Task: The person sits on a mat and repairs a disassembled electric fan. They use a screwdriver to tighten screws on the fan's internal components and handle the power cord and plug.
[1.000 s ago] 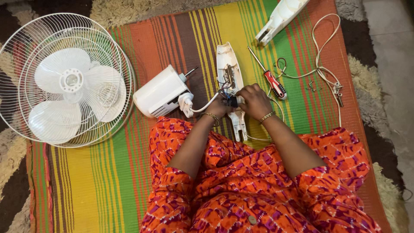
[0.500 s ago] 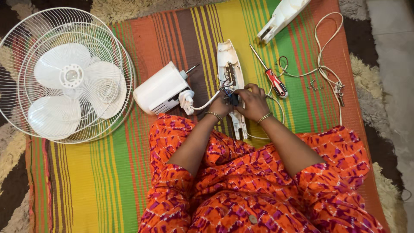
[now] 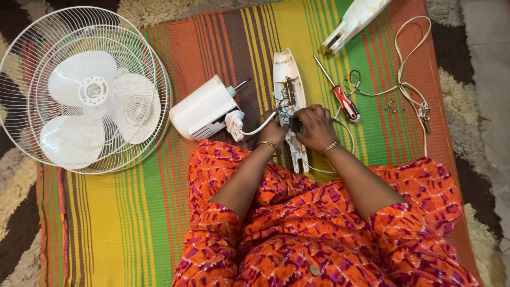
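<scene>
Both hands, left hand [image 3: 274, 132] and right hand [image 3: 314, 127], pinched a small black part [image 3: 295, 124] over the white casing [image 3: 289, 95]; beneath them lay a striped mat [image 3: 133, 212], a shaggy rug [image 3: 478, 111] beyond.

Screwdriver [image 3: 340, 95] and cord [image 3: 409, 85] rightward

Hands [image 3: 305, 127] shifted slightly lower on white switch housing [image 3: 289, 90].

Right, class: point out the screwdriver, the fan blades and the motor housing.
screwdriver [image 3: 345, 103], head view, on its red handle.
fan blades [image 3: 79, 114], head view, on a white blade inside the grille.
motor housing [image 3: 204, 109], head view, on its white side.
</scene>
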